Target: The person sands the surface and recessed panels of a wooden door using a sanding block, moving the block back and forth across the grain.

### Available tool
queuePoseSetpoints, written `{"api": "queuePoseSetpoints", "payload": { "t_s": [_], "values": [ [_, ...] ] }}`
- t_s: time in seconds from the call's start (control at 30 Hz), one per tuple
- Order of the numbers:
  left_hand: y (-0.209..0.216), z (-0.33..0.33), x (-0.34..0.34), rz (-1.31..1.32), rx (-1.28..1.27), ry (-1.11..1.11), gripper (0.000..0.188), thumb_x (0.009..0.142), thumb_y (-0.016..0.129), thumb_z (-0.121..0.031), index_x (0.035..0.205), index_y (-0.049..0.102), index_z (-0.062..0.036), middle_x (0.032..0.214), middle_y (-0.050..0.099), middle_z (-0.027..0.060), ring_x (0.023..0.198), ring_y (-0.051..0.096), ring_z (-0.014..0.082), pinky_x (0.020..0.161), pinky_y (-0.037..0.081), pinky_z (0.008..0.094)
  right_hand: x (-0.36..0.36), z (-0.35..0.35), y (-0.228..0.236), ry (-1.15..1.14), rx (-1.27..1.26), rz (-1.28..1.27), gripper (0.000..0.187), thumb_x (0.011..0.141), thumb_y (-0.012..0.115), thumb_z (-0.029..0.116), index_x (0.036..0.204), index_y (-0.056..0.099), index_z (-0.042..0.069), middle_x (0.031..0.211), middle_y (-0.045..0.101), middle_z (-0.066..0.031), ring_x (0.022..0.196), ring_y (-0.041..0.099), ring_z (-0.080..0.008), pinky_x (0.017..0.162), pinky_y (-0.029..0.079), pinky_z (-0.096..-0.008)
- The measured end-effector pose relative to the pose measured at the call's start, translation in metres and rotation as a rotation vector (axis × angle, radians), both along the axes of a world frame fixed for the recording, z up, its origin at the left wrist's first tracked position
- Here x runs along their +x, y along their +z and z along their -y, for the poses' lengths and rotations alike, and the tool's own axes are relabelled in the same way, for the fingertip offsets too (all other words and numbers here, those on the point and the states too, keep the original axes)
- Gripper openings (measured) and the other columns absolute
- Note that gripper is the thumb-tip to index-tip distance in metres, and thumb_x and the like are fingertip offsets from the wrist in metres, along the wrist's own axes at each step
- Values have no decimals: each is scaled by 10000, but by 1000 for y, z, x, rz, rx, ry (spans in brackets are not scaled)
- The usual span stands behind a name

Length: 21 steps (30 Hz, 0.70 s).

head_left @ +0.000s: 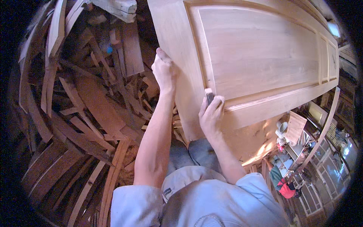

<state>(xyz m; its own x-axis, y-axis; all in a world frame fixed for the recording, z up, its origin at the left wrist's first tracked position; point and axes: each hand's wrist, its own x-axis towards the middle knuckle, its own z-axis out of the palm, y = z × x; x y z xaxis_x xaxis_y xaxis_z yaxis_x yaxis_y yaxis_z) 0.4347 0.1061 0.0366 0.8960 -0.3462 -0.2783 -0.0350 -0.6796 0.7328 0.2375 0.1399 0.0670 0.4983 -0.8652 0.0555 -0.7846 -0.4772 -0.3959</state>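
Observation:
A pale wooden panelled door (257, 53) lies in front of me, its end toward my body. My left hand (165, 72) is closed round the door's left edge, thumb on top. In my right hand (212, 115) I pinch a small dark block with a pale wooden end (209, 95). It may be a sanding block, but its underside is hidden. The block sits at the near left corner of the recessed panel, against the inner moulding. My right hand rests over the door's near rail.
Piled wood offcuts and boards (87, 98) crowd the left side, close to my left arm. Under the door's right side is a brown surface with a patch of sunlight. Farther right, a person in a red and green top (285, 189) is near pale window-like frames (310, 196).

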Motion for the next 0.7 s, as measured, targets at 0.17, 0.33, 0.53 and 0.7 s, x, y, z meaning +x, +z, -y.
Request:
{"api": "queuePoseSetpoints", "payload": {
  "t_s": [0.17,0.33,0.53,0.7],
  "values": [
    [-6,3,0,10,3,-13,644,1067,222,-408,912,633,64,837,659,315,845,640,502,780,478,562,66,60,-9,-7,-2,48,304,986,545,220,1031,421,-54,967,485,-281,895,524,-469,780,436,-522],
    [-8,-2,0,-42,-14,9,626,1067,227,-410,960,644,44,886,668,312,891,650,487,810,490,549,8,9,-9,-79,132,57,308,991,539,220,1040,414,-58,966,479,-273,877,524,-468,765,439,-516],
    [-5,5,3,-23,-40,-6,638,1060,215,-422,1001,656,37,919,684,296,942,645,485,860,488,541,25,37,-12,-10,112,115,280,985,562,217,1030,480,-48,895,511,-245,837,539,-433,758,450,-499],
    [-5,6,-1,6,-39,-13,656,1056,203,-435,1044,662,33,942,682,305,973,636,492,895,487,536,158,143,-32,-60,-216,115,328,1002,525,282,1003,496,-45,989,558,-281,914,584,-415,776,500,-483]
  ]
}}
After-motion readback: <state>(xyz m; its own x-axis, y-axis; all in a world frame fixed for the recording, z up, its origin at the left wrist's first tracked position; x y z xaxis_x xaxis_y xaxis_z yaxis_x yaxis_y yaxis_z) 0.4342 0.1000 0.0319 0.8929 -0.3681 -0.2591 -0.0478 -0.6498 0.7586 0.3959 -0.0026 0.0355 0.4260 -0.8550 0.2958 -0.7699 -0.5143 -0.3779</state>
